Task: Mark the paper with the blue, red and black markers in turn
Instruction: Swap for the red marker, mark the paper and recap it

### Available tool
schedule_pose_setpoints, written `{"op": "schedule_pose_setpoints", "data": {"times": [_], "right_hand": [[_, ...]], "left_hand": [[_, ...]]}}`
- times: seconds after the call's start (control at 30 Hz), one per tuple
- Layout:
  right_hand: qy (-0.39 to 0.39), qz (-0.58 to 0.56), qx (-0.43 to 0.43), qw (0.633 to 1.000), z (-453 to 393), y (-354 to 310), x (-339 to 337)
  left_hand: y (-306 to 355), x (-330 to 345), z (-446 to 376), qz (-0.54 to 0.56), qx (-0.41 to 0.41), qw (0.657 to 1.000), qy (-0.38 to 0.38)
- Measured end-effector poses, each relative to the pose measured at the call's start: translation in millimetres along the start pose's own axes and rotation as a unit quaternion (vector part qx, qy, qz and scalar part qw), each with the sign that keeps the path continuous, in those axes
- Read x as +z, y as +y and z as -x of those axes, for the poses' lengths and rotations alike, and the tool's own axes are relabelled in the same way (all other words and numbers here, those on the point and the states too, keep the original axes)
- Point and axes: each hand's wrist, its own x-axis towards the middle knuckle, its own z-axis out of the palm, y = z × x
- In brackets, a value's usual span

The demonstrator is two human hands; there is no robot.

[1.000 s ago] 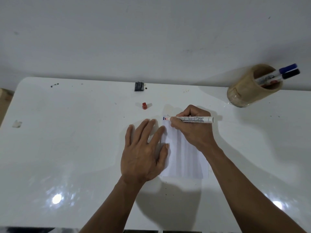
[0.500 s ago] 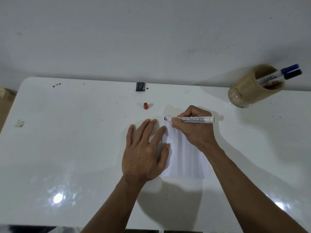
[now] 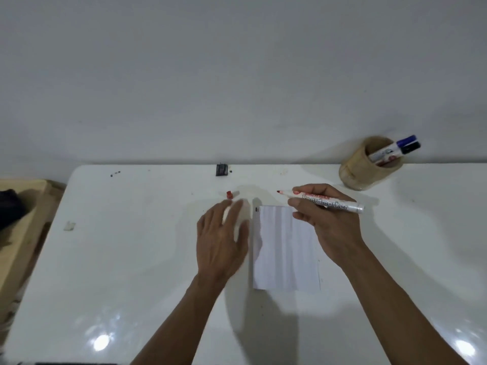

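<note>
1. Head view, only one we have: right hand (image 3: 334,225) is closed round the red marker (image 3: 322,201), uncapped, red tip pointing left and raised off the sheet; barrel reads "Boardmarker", with a red brand word above it that we can't make out.
2. Left hand (image 3: 221,241) is blurred, fingers spread loosely and flat, holding nothing; it sits just left of the paper (image 3: 286,248). We can't tell if it touches the table (image 3: 131,259).
3. Paper lies flat on the white table between both hands, with small dark marks at its top-left corner.
4. Red cap (image 3: 229,194) lies on the table beyond the left fingertips.
5. Holder (image 3: 369,167) at far right of the table holds the blue marker (image 3: 405,141) and black marker (image 3: 410,148), both capped; their labels are too small to read.
6. Small dark object (image 3: 222,169) sits at the table's far edge.
</note>
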Motion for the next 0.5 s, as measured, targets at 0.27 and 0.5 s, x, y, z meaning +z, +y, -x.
{"op": "schedule_pose_setpoints", "data": {"times": [0.27,0.5], "right_hand": [[0.047,-0.022,0.036,0.998,21.5,-5.4,-8.6],[0.037,-0.036,0.039,0.998,28.2,-18.2,1.8]], "left_hand": [[-8.2,-14.4,-80.8,-0.138,-0.030,0.978,-0.157],[3.5,-34.5,-64.7,0.118,-0.189,0.968,-0.111]]}}
